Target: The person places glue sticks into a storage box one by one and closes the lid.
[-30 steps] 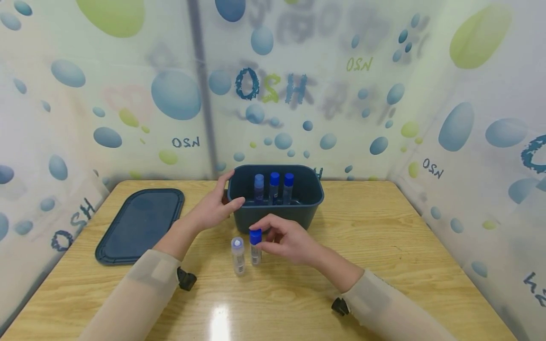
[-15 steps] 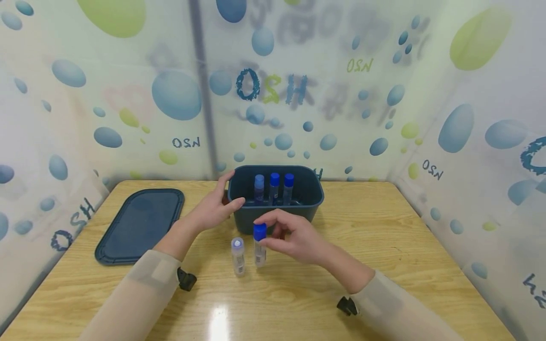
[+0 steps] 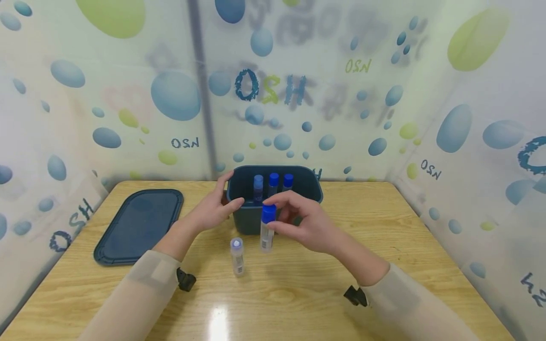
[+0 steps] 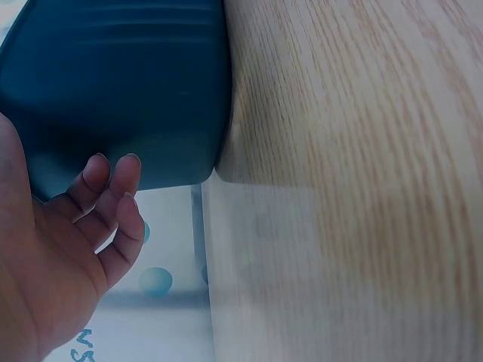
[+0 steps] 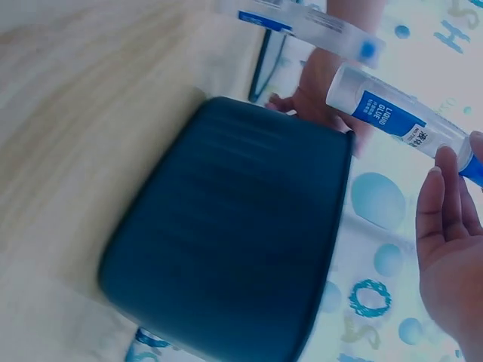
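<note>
My right hand [image 3: 308, 223] pinches a clear liquid glue bottle [image 3: 267, 236] by its blue cap and holds it upright in front of the dark blue bin [image 3: 247, 221]. In the right wrist view its blue label [image 5: 389, 113] reads "LIQUID GLUE". My left hand [image 3: 213, 207] holds the bin's left end, thumb over the front rim and index finger stretched to the back corner. The left wrist view shows the other fingers [image 4: 127, 226] loosely bent beside the bin wall. Several blue-capped glue bottles [image 3: 258, 189] stand inside the bin, partly hidden by the right hand.
Another clear glue bottle [image 3: 237, 259], with a pale top, stands on the wooden table [image 3: 294, 303] in front of the bin. A flat dark blue lid [image 3: 141, 225] lies to the left. Patterned curtains [image 3: 362, 118] enclose the table's back and sides.
My right hand has raised the glue bottle from the table and moved it a little right and toward the bin. The left hand and the bin have stayed in place.
</note>
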`<action>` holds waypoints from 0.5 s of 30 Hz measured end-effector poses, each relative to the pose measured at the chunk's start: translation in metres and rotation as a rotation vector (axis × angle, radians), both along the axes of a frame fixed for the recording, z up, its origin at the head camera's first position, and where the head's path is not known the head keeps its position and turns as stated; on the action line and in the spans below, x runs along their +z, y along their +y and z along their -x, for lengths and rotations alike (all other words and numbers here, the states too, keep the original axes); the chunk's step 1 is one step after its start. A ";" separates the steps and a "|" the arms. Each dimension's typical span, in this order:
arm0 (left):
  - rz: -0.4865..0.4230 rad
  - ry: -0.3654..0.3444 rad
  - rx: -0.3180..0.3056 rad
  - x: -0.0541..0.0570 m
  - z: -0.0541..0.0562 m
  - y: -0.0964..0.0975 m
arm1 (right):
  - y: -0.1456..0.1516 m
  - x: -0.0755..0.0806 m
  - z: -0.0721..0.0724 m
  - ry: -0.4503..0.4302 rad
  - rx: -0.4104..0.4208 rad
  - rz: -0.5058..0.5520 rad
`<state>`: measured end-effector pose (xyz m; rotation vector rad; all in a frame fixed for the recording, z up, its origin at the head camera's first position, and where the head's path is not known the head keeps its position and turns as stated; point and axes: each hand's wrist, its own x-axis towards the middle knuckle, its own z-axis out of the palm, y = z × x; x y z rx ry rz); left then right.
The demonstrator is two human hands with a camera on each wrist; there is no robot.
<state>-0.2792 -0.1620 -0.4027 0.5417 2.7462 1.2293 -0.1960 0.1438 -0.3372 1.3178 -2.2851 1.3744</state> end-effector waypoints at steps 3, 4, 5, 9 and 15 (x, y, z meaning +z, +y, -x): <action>-0.001 -0.004 0.001 0.000 0.000 0.000 | 0.001 0.008 0.002 0.043 -0.008 0.034; -0.001 -0.005 0.002 0.000 0.000 0.000 | 0.002 0.011 0.003 0.058 -0.013 0.042; -0.001 -0.005 0.002 0.000 0.000 0.000 | 0.002 0.014 0.003 0.071 -0.017 0.051; -0.003 -0.009 0.000 0.000 0.001 0.000 | 0.004 0.026 0.007 0.101 -0.041 0.066; -0.014 -0.014 -0.009 0.000 0.001 -0.001 | 0.007 0.043 0.013 0.109 -0.106 0.090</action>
